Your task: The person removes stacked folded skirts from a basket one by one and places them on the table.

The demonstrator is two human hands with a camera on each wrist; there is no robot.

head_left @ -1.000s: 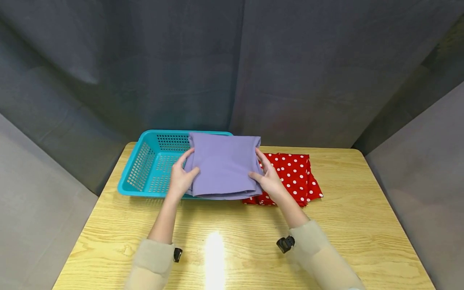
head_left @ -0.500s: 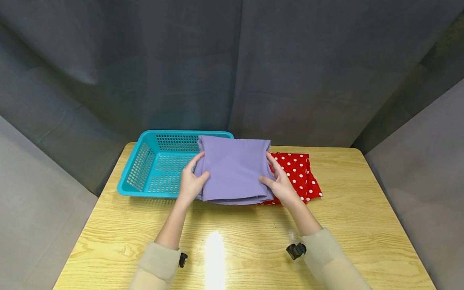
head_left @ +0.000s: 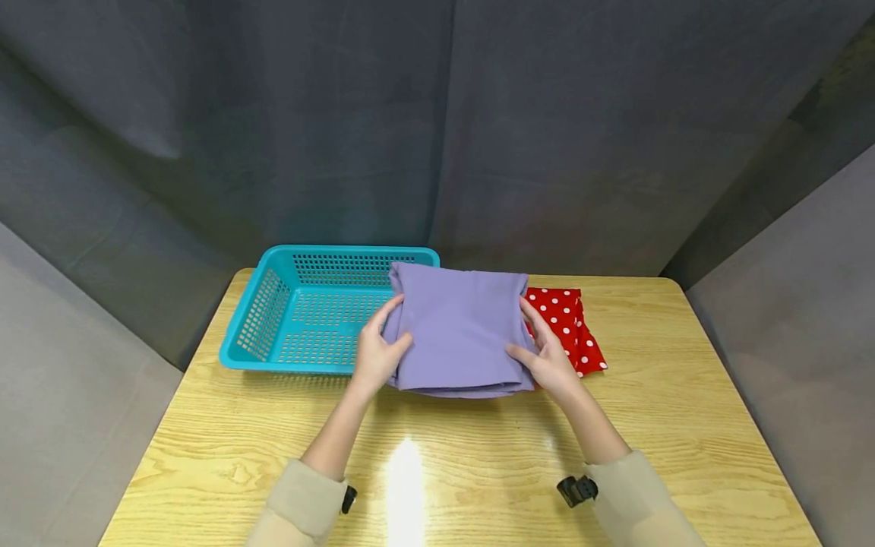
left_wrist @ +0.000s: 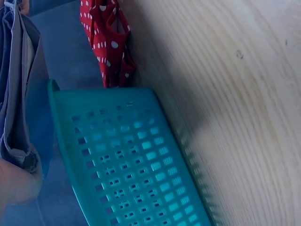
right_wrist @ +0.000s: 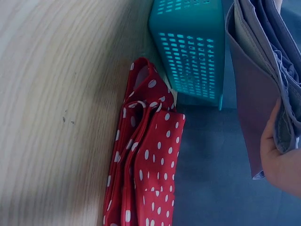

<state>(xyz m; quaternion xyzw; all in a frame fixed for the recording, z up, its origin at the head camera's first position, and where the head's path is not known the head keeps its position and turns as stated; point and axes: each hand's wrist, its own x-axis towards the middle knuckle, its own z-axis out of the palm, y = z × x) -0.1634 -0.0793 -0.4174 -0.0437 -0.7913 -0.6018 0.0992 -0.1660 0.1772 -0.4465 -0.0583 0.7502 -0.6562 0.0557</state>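
Observation:
Between both hands a folded purple cloth (head_left: pixel 461 327) is held in the air, its layered edges showing in the left wrist view and the right wrist view. My left hand (head_left: pixel 378 355) grips its left side, thumb on top and fingers partly hidden beyond the edge. On the opposite side my right hand (head_left: pixel 549 360) grips the cloth in the same way. Below and behind it lies a folded red cloth with white dots (head_left: pixel 563 323), partly covered from above. The teal plastic basket (head_left: pixel 321 323) stands to the left, its right end hidden behind the purple cloth.
A light wooden table (head_left: pixel 465 471) carries the basket and the dotted cloth near its back edge. Grey curtains (head_left: pixel 547 137) hang behind the table and at both sides.
Both hands have carried the purple cloth to the right and slightly toward the person. More of the basket shows now, and less of the dotted cloth.

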